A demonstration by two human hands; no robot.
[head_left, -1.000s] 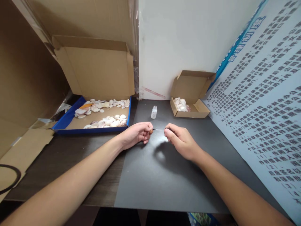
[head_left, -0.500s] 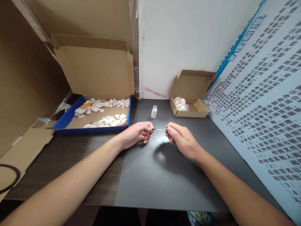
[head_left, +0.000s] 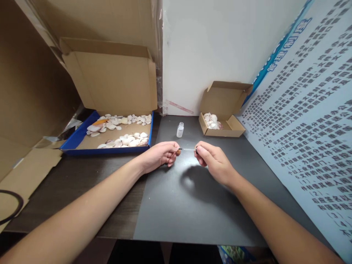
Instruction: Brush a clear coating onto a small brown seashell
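Note:
My left hand (head_left: 161, 154) is curled, pinching a small brownish shell (head_left: 178, 151) at its fingertips above the dark grey mat (head_left: 189, 205). My right hand (head_left: 213, 161) is closed on a thin brush (head_left: 187, 149) with a dark cap end, and the brush tip touches the shell. A small clear bottle (head_left: 180, 130) stands uncapped just behind the hands.
A blue-edged cardboard tray (head_left: 79, 137) with several pale shells lies at back left, its lid upright. A small open cardboard box (head_left: 233, 126) with shells sits at back right. A printed poster (head_left: 308, 121) leans along the right. Cardboard walls enclose the left and back.
My right hand has drawn slightly away from the left, showing more of the thin brush between them. The left hand has stayed almost still.

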